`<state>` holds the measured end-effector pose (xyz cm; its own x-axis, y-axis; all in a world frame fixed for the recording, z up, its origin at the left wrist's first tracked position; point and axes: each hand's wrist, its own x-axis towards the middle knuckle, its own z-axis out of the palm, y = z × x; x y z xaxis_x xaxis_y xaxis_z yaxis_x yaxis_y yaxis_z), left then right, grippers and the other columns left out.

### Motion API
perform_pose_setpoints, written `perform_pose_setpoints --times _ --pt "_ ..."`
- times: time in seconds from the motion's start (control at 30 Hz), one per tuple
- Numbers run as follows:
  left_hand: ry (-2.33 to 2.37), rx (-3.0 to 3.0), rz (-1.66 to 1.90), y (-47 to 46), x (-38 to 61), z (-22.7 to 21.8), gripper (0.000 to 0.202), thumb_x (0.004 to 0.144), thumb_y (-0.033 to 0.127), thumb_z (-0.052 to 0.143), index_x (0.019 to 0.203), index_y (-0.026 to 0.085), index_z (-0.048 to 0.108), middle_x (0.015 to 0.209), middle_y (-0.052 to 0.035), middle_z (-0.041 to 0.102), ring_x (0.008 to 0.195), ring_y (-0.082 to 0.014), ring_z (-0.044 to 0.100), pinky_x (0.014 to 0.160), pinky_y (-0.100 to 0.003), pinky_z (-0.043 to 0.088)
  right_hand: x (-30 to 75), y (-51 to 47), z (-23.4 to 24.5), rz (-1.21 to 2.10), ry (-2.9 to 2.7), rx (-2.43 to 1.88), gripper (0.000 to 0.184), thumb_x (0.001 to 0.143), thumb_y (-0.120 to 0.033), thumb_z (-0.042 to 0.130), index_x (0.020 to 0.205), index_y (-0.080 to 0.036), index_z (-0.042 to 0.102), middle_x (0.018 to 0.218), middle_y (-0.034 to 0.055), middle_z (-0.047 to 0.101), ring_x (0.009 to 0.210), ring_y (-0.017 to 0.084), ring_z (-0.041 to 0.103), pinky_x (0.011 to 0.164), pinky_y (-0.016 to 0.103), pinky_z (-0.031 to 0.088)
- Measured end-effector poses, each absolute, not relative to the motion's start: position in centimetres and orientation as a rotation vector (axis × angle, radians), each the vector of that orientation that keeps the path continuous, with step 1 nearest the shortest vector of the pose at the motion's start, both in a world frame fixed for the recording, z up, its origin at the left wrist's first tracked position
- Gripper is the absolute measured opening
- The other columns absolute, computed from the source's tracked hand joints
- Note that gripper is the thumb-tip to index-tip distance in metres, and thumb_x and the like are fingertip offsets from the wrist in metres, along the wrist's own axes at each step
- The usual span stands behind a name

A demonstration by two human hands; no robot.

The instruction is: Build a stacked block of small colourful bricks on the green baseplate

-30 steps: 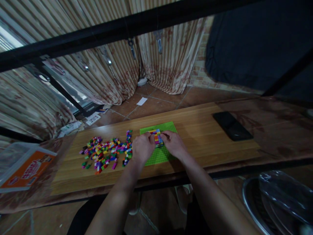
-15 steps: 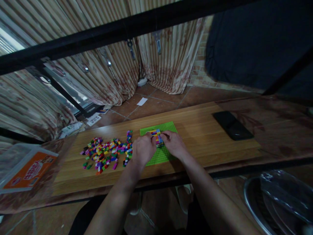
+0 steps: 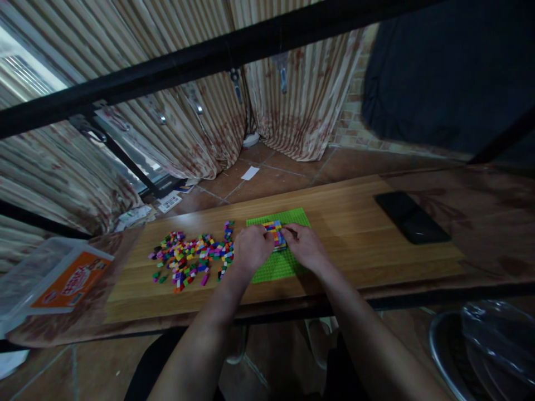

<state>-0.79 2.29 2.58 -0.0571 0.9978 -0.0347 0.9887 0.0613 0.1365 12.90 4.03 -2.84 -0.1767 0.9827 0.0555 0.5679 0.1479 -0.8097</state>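
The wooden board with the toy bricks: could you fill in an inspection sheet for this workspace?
Surface: wooden board on brown cloth
Job's things: brick build over green baseplate; loose bricks scattered left of it
Clutter: dark phone at right; plastic box with orange label at left
Hands: left hand and right hand at the build's two sides; exact grip unclear
Cables: nothing seen
Surroundings: striped curtains, tiled floor with papers, metal basin at lower right

We note the left hand [image 3: 253,248] hiding part of the baseplate's [image 3: 273,268] left edge; beyond the board's [image 3: 355,228] left edge, the plastic box [image 3: 77,281] is cropped.
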Motion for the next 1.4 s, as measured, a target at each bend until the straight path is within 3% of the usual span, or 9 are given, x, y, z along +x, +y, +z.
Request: perform_pose_setpoints --times 0.13,0.27,0.5,1.4 --pt "2.037 2.047 0.139 3.0 -1.4 2.8 0.035 0.083 0.028 0.042 0.072 0.015 0.072 0.063 -0.0059 0.066 0.062 -0.0169 0.059 0.057 -0.025 0.037 12.9 4.0 -2.7 0.878 -1.827 -1.484 0.029 0.092 -0.027 0.046 0.102 -0.013 0.070 0.094 0.0107 0.074 0.080 0.019 0.066 0.073 0.029 0.047" --pt "1.931 2.018 0.223 3.3 -2.2 2.8 0.035 0.081 0.031 0.043 0.058 0.016 0.064 0.049 0.0006 0.049 0.052 -0.0131 0.048 0.051 -0.024 0.029 12.9 4.0 -2.8 0.884 -1.821 -1.488 0.029 0.092 -0.028 0.046 0.102 -0.015 0.070 0.093 0.0091 0.074 0.077 0.018 0.065 0.072 0.028 0.047" --pt "1.799 1.908 0.295 3.7 -2.9 2.9 0.034 0.077 0.033 0.046 0.046 0.018 0.045 0.043 0.0050 0.030 0.045 -0.0095 0.034 0.047 -0.023 0.021 12.8 4.0 -2.5 0.849 -1.844 -1.526 0.029 0.092 -0.028 0.046 0.104 -0.015 0.070 0.094 0.0091 0.074 0.080 0.019 0.065 0.073 0.028 0.046" --pt "1.664 1.734 0.221 4.8 -3.5 4.0 0.033 0.065 0.040 0.055 0.044 0.019 0.040 0.046 0.0057 0.028 0.046 -0.0081 0.027 0.046 -0.025 0.018 12.8 4.0 -2.3 0.838 -1.868 -1.543 0.030 0.093 -0.030 0.046 0.104 -0.016 0.070 0.100 0.0101 0.073 0.091 0.022 0.066 0.079 0.030 0.046"
